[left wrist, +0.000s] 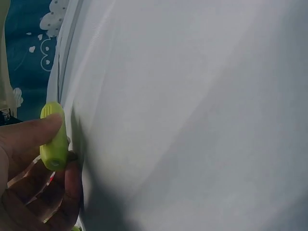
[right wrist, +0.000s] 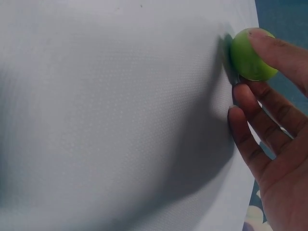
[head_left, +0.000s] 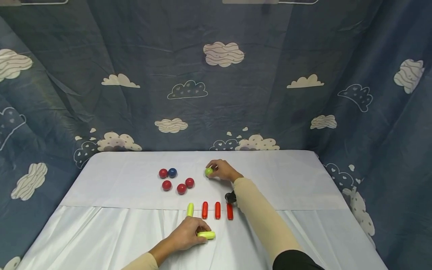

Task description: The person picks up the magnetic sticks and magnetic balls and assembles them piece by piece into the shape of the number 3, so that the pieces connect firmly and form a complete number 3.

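My right hand (head_left: 222, 170) pinches a small green ball (head_left: 209, 171) between thumb and fingers at the far part of the table. In the right wrist view the thumb lies across this ball (right wrist: 250, 55), close to the white cloth. Nearer the front, my left hand (head_left: 189, 233) grips a yellow-green plastic stick (head_left: 206, 235) with rounded ends. The left wrist view shows the thumb on that stick (left wrist: 54, 139), with ridges at one end and the fingers curled behind it. Just beyond the left hand lies a second yellow-green stick (head_left: 190, 209).
Three red sticks (head_left: 217, 210) lie in a row right of the second yellow-green one. Several red balls (head_left: 181, 188) and one blue ball (head_left: 172, 173) sit left of the right hand. White cloth (head_left: 118, 187) covers the table. A cloud-patterned curtain (head_left: 145, 48) hangs behind.
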The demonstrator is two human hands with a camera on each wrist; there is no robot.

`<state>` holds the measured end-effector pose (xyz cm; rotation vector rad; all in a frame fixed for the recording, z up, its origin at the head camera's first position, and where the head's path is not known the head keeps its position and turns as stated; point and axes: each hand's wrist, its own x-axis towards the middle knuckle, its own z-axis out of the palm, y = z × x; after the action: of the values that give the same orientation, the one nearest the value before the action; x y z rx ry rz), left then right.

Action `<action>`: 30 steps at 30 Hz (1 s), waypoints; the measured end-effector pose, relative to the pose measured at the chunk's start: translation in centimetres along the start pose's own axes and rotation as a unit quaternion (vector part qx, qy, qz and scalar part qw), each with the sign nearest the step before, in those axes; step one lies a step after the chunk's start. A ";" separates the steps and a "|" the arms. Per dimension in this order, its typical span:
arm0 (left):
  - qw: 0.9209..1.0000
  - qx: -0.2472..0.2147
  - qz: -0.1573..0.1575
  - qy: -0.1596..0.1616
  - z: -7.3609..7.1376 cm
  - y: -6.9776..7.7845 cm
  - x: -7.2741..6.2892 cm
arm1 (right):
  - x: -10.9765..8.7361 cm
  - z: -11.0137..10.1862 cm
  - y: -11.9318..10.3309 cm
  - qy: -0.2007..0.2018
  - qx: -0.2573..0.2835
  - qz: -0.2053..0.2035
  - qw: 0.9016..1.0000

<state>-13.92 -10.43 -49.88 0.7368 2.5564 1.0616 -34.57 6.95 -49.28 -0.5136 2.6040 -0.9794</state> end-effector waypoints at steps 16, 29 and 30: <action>1.000 -0.015 -0.005 -0.009 0.0 -0.4 0.3 | -0.2 0.1 0.0 0.004 -0.006 0.000 1.000; 1.000 -0.010 0.011 0.007 0.0 -0.7 0.5 | -0.4 -0.6 -0.3 -0.007 -0.002 -0.015 1.000; 1.000 -0.008 0.013 0.007 0.0 -0.8 0.5 | -0.5 -0.8 -0.4 -0.007 0.000 -0.018 1.000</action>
<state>-14.61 -10.63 -50.43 0.7615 2.5534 1.0988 -34.33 7.35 -48.38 -0.5675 2.5917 -0.9841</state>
